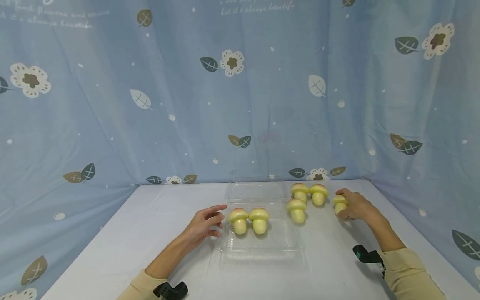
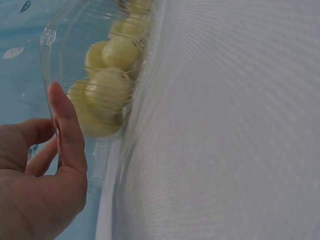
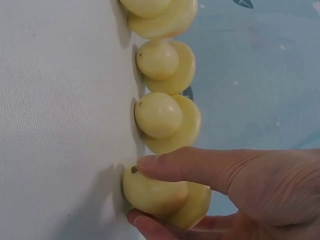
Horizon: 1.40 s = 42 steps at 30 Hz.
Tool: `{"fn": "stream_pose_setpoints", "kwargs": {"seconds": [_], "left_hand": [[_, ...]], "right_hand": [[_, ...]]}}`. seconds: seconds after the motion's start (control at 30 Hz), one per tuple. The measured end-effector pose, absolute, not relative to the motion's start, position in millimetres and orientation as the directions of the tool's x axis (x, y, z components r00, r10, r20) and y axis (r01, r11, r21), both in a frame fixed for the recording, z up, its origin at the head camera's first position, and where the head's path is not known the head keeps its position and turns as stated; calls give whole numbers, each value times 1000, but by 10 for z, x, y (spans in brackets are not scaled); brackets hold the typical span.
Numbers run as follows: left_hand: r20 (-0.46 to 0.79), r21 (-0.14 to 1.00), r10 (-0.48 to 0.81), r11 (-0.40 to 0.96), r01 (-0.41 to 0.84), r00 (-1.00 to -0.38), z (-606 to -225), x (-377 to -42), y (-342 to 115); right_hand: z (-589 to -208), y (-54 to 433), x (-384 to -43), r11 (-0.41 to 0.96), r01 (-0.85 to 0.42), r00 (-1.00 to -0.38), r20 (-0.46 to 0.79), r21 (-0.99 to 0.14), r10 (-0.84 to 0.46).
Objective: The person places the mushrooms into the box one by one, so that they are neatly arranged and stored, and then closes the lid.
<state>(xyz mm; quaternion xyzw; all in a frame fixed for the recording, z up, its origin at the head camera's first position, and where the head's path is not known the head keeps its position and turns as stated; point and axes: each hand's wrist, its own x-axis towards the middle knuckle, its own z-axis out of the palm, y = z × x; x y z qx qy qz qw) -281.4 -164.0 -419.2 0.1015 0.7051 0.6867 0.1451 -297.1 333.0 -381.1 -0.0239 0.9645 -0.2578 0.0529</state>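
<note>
Two yellow-green toy mushrooms with faintly reddish cap tops stand side by side in a clear plastic container whose lid is folded back. My left hand is at the container's left side; in the left wrist view, the thumb and fingers lie on either side of its thin rim, pinching it. At the right, my right hand grips another toy mushroom, thumb on its stem in the right wrist view, fingers around the other side. Three more mushrooms are grouped between the container and that hand.
The clear lid lies behind the container, near the table's back edge. A white table lies under everything. A blue curtain with leaves and flowers hangs behind and along both sides. Black wrist cameras sit by the sleeves.
</note>
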Motion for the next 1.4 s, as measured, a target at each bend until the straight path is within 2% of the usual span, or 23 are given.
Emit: {"fn": "stream_pose_setpoints", "kwargs": {"seconds": [0.63,0.97,1.4], "left_hand": [[-59,998,364,7,-60,-930,-4203,-2831,-1647],[-51,999,366,14,-50,-929,-4194,-2848,-1651],[-69,998,344,16,-68,-936,-4206,-2849,-1643]], "right_hand": [[-3578,3166,-2856,900,-67,-996,-23,-430,-86],[-3437,3038,-2787,908,-147,-989,61,-392,-133],[-3290,2843,-2640,891,-179,-984,91,-417,-155]]}}
